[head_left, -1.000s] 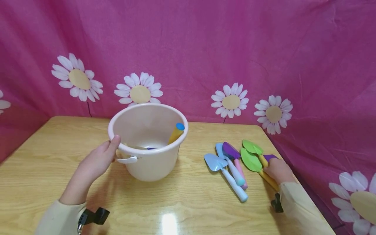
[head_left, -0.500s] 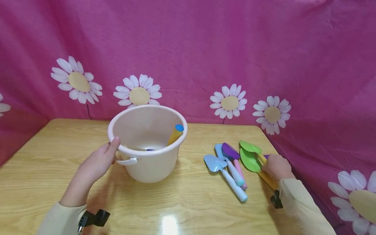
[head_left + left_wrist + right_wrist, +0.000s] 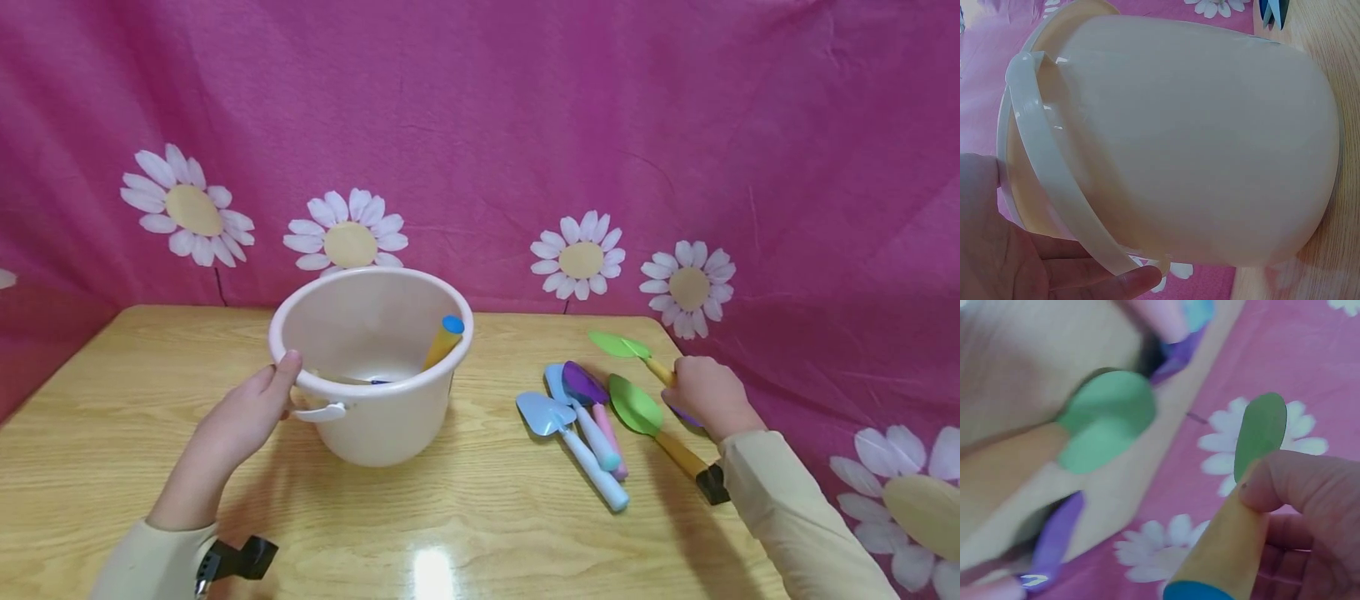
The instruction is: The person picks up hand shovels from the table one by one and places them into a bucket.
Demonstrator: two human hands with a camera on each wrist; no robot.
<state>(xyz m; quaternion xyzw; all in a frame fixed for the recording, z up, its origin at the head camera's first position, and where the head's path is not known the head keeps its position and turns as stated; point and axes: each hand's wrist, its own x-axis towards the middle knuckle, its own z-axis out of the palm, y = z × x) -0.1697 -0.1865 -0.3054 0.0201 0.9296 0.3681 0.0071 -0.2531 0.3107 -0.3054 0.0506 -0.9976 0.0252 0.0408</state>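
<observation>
My left hand [image 3: 243, 417] grips the rim of a pale pink bucket [image 3: 382, 433], thumb over the edge; in the left wrist view its fingers reach under the white bail handle [image 3: 1054, 162]. At the right, my right hand [image 3: 712, 398] holds a green trowel [image 3: 618, 343] by its yellow handle [image 3: 1219, 547], which has a blue end. That trowel is raised off the table. Below it lies a second green trowel [image 3: 636, 406]. A purple trowel blade [image 3: 1057, 540] shows beside it, mostly hidden by my hand in the head view. Inside the bucket leans a yellow handle [image 3: 442, 343] with a blue end.
Between bucket and right hand lie two light blue trowels [image 3: 545, 414] and a purple trowel [image 3: 583, 383] with a pink handle, partly overlapping. They rest on a wooden table [image 3: 315, 533]. A pink flowered cloth [image 3: 465, 150] hangs behind and at the right.
My right hand has lifted the upper green trowel off the other green one, up and slightly away. My left hand and the bucket have stayed in place.
</observation>
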